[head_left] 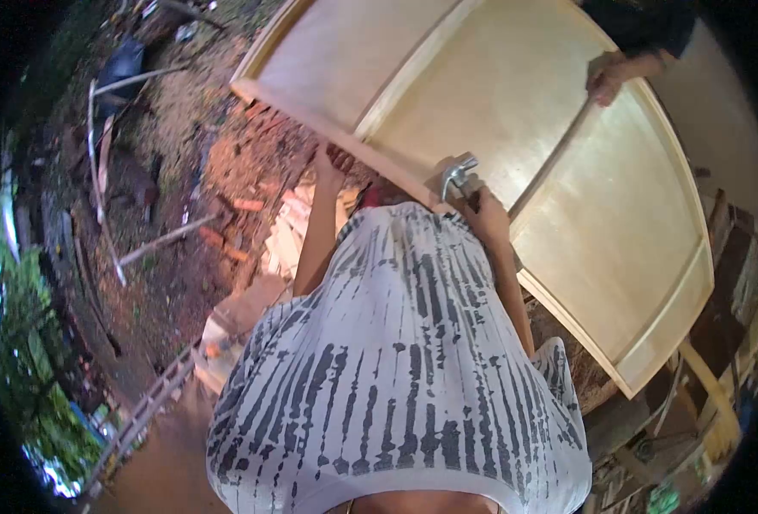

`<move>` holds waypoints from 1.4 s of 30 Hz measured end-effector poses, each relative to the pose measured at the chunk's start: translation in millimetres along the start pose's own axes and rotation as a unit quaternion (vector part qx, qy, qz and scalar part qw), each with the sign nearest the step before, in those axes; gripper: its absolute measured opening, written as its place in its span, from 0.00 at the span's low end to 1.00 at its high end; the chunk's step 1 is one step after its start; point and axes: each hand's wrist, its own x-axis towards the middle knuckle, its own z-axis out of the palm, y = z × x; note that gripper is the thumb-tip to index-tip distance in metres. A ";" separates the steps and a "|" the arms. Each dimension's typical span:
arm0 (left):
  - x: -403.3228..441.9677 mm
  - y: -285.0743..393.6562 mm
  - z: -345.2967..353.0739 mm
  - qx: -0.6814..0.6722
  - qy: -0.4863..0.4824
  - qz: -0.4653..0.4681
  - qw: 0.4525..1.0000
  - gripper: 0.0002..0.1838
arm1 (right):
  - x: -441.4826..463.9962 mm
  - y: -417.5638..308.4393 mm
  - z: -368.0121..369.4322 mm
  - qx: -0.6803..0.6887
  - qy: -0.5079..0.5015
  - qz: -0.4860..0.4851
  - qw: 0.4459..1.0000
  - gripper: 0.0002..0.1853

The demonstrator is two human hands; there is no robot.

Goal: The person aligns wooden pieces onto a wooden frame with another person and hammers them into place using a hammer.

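A large pale wooden panel [490, 94] with raised edge strips and cross battens lies tilted in front of me. My right hand [487, 216] is closed round a hammer, over the panel's near edge. The metal head of the hammer [459, 170] points up and away from me, above the panel; most of its handle is hidden. My left hand [334, 161] is at the near edge further left, its fingers curled against the panel's underside and partly hidden. A thin wooden strip [559, 150] slants across the panel from near my right hand to another person's hand [606, 79].
Light wood offcuts [289, 231] and broken bricks [225, 244] lie on the ground below left. Thin poles [98, 171] stand further left, near a dark bag [122, 68]. At the lower right are timber pieces [711, 390]. The other person's dark sleeve [653, 30] reaches in at top right.
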 end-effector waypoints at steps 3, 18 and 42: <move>2.5 3.4 -21.2 0.038 0.037 0.052 0.997 0.25 | -3.0 0.8 -2.8 0.034 0.018 -0.032 0.999 0.25; -116.8 47.7 79.4 0.474 -0.346 -0.011 0.810 0.15 | -9.5 -34.4 -36.3 0.225 -0.016 0.003 0.974 0.18; 19.9 46.8 81.5 0.168 0.230 0.117 0.952 0.30 | 30.0 -218.5 -90.5 0.127 -0.038 -0.132 0.982 0.17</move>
